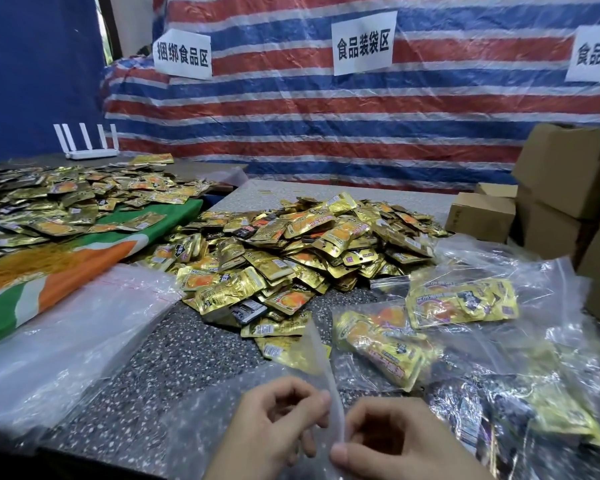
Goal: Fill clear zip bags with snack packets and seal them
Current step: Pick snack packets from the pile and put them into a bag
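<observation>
The curled fingers of the left hand (274, 424) and the thumb and fingers of the right hand (399, 441) pinch the lower edge of a clear zip bag (323, 362), which stands edge-on between them over the speckled table (187, 358), just in front of a heap of gold snack packets (291, 244) whose print is too small to read. To the right lie filled bags (461, 303), their packet lettering blurred under the plastic, and to the left a stack of empty bags (66, 334). On the striped tarp (326, 126) behind, paper signs read 捆绑食品区 (182, 53) and 食品装袋区 (363, 43), while a third sign (594, 53) is cut off by the frame edge after 食品.
</observation>
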`<act>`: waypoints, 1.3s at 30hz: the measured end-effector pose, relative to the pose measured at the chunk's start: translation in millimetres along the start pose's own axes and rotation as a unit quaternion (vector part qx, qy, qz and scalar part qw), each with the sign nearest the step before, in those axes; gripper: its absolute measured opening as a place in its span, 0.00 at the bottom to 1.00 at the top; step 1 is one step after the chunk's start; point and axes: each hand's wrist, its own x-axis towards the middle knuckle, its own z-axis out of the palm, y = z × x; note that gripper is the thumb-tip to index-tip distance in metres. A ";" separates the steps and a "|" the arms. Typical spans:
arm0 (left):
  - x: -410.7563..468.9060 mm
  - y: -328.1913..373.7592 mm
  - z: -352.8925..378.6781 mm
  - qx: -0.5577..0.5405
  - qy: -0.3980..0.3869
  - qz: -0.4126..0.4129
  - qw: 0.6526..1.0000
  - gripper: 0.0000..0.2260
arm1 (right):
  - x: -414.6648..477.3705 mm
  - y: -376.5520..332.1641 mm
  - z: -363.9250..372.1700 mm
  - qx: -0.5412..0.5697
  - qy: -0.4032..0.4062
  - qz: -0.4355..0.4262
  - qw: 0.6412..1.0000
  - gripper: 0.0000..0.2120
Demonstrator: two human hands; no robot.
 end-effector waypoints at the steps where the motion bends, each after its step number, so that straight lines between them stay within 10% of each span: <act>1: 0.8 1.9 0.5 0.012 -0.010 0.000 1.000 0.17 | -0.2 -0.3 -0.2 -0.004 0.000 0.002 1.000 0.13; 7: 7.2 10.1 6.2 0.054 -0.034 0.003 0.998 0.02 | -3.2 -3.7 -0.7 -0.039 0.063 0.009 0.997 0.22; 21: 11.1 7.4 15.4 -0.025 -0.115 -0.063 0.991 0.13 | -7.5 -14.5 -12.8 0.044 0.132 -0.019 0.990 0.12; 28: 26.3 15.8 -20.1 -0.140 0.057 -0.070 0.986 0.09 | -15.7 -16.2 -33.2 0.063 0.224 -0.005 0.972 0.08; 31: 29.8 21.2 -30.2 -0.147 0.082 -0.040 0.985 0.07 | -16.3 -13.9 -37.3 -0.083 0.259 -0.081 0.959 0.18; 34: 35.4 19.7 -26.2 -0.145 0.087 -0.039 0.985 0.12 | -10.6 -11.8 -36.2 -0.304 0.293 -0.252 0.871 0.28; 37: 41.1 23.6 -18.7 -0.161 0.087 -0.036 0.982 0.12 | -4.3 -12.2 -36.4 -0.450 0.220 -0.360 0.787 0.19; 39: 45.2 27.4 -15.7 -0.178 0.092 -0.036 0.979 0.10 | -2.8 -13.2 -38.6 -0.483 0.141 -0.332 0.798 0.11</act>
